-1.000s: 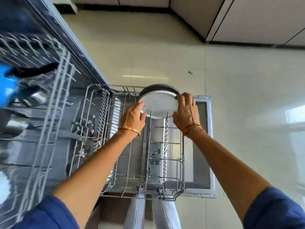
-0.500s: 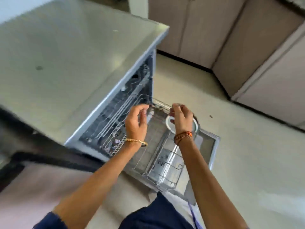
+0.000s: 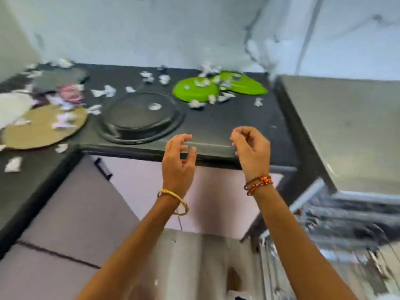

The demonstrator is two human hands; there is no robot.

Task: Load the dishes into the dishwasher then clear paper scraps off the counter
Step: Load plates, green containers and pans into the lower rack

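- left hand (image 3: 178, 163) is raised in front of the counter (image 3: 216, 124) edge, fingers loosely spread and a little curled, holding nothing.
- right hand (image 3: 252, 153) is beside it at the same height, fingers curled loosely inward, nothing seen between them; the two hands are apart.
- dishwasher (image 3: 350, 131) stands at the right, against the counter's end, its racks (image 3: 346, 215) blurred below its top.
- black plate (image 3: 140, 118) lies on the counter just beyond the left hand, one paper scrap on it.
- tan plate (image 3: 43, 126) lies left of the black plate, scraps on it; a white dish (image 3: 13, 107) overlaps its far left edge.
- two green plates (image 3: 195, 89) lie farther back toward the wall, overlapping, with scraps on and around them.
- paper scraps (image 3: 104, 92) are scattered over the counter, from the left corner to the wall.
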